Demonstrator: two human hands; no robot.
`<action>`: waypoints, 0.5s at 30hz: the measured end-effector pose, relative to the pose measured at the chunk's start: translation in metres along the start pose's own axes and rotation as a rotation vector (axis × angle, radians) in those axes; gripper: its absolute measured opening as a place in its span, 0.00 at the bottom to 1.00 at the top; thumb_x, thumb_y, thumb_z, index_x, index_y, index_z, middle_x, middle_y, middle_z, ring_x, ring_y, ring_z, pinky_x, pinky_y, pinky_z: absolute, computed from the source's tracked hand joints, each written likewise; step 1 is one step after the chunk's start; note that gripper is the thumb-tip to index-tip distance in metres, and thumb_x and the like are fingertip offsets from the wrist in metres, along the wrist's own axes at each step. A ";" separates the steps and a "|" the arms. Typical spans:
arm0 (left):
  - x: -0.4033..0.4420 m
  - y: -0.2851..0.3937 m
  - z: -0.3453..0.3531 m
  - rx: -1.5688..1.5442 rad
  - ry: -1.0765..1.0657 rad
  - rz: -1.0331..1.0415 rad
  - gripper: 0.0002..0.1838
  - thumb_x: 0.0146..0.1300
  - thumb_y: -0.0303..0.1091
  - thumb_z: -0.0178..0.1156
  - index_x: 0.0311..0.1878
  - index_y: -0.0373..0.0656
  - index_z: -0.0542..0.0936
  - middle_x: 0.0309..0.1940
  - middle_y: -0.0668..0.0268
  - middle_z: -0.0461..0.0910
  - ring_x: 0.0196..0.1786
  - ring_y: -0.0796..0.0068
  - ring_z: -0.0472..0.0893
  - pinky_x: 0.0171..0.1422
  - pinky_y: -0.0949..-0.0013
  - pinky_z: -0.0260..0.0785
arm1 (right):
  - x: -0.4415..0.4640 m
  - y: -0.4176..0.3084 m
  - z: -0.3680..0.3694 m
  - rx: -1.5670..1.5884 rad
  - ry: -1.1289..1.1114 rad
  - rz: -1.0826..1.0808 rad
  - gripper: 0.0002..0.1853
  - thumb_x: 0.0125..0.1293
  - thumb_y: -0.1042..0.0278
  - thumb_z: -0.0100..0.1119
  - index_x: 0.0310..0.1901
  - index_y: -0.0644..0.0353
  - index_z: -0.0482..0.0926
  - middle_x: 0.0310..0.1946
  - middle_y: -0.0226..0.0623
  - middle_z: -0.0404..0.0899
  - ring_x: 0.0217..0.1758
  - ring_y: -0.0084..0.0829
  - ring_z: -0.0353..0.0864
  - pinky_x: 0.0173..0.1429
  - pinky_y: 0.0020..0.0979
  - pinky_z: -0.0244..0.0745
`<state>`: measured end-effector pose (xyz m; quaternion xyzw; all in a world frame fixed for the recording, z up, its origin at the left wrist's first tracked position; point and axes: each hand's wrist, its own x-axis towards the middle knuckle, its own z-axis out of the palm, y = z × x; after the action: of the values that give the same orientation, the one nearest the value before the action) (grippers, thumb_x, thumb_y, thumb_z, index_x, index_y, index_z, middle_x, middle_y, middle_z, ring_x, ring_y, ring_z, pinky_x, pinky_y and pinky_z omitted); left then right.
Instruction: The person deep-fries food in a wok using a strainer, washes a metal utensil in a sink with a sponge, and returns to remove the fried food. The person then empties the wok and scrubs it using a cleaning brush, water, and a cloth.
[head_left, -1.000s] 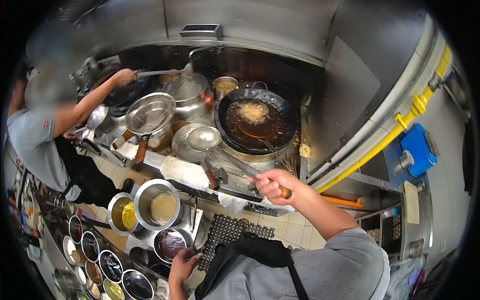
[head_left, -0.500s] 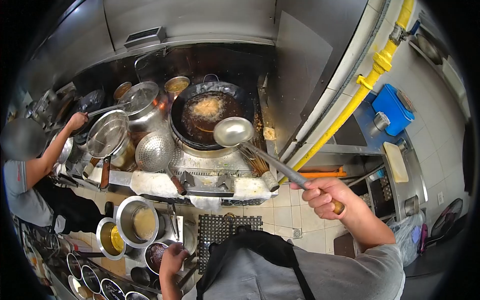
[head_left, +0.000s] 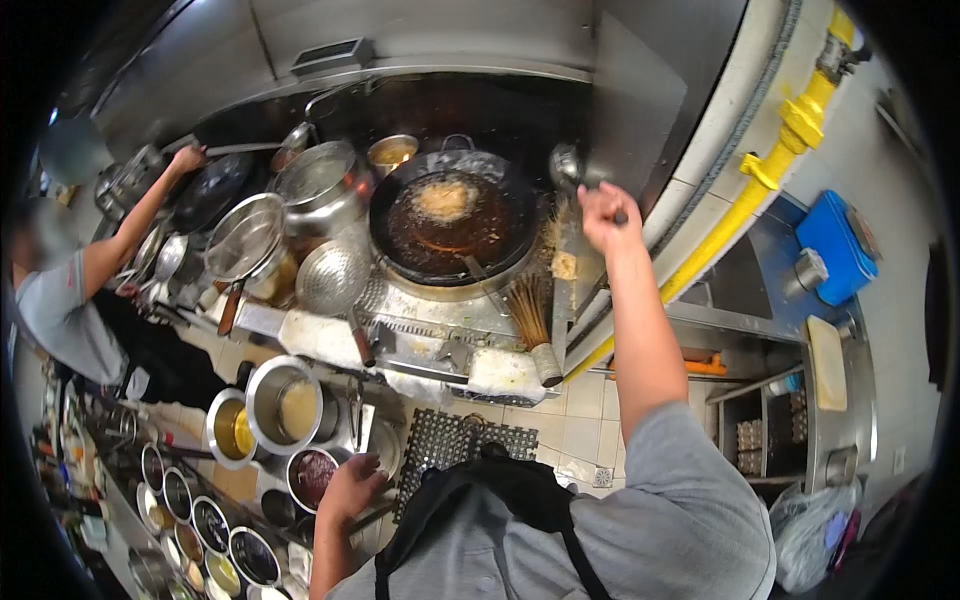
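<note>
My right hand [head_left: 610, 215] is closed round the handle of a metal ladle [head_left: 565, 163], whose bowl is beyond the wok's right side, close to the steel wall. Left of it, a black wok [head_left: 390, 245] of dark oil sits on the range. A pale golden piece of food [head_left: 443, 200] bubbles in the oil. Low in the view, my left hand [head_left: 352, 488] has its fingers apart and holds nothing that I can see. It is beside a metal bowl [head_left: 297, 498] with dark red contents.
A bamboo brush [head_left: 533, 330] lies at the range's front right. A perforated skimmer [head_left: 334, 278] and a wire strainer [head_left: 245, 235] lie to the left. Another person [head_left: 140, 230] works at the far left. A yellow pipe [head_left: 720, 225] runs along the right wall.
My right hand has carried the ladle forward, from in front of the wok to beyond its right side. My left hand's fingers are now more spread. The other person's arm reaches farther forward.
</note>
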<state>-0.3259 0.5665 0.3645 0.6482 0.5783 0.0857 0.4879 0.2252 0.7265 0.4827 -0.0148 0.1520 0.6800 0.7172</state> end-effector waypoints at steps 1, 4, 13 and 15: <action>-0.010 0.001 0.004 0.003 0.035 -0.003 0.24 0.58 0.37 0.62 0.55 0.32 0.74 0.46 0.50 0.80 0.50 0.60 0.81 0.56 0.64 0.71 | 0.022 -0.002 0.008 0.035 -0.015 -0.027 0.26 0.61 0.76 0.51 0.59 0.69 0.54 0.14 0.26 0.62 0.13 0.21 0.65 0.15 0.21 0.63; -0.043 0.005 0.006 0.043 0.113 -0.059 0.24 0.57 0.37 0.63 0.54 0.32 0.74 0.46 0.50 0.81 0.50 0.60 0.81 0.55 0.64 0.71 | 0.075 -0.027 0.031 0.104 -0.168 0.031 0.25 0.59 0.77 0.51 0.56 0.71 0.56 0.15 0.25 0.63 0.14 0.20 0.66 0.18 0.19 0.68; -0.135 -0.087 0.021 0.008 0.093 -0.186 0.24 0.56 0.37 0.64 0.52 0.31 0.76 0.46 0.49 0.81 0.50 0.57 0.81 0.55 0.64 0.71 | 0.030 -0.006 0.053 0.062 -0.492 0.109 0.24 0.65 0.72 0.44 0.60 0.73 0.52 0.15 0.25 0.62 0.15 0.21 0.65 0.18 0.21 0.67; -0.157 -0.119 0.024 -0.033 0.095 -0.184 0.24 0.56 0.37 0.64 0.52 0.31 0.76 0.45 0.49 0.81 0.49 0.58 0.81 0.55 0.64 0.71 | 0.007 0.007 0.033 -0.015 -0.376 0.080 0.27 0.62 0.74 0.48 0.61 0.73 0.53 0.14 0.24 0.61 0.14 0.20 0.63 0.17 0.20 0.63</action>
<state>-0.4389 0.4052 0.3362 0.5794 0.6563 0.0809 0.4764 0.2252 0.7408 0.5134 0.1131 0.0108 0.6999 0.7051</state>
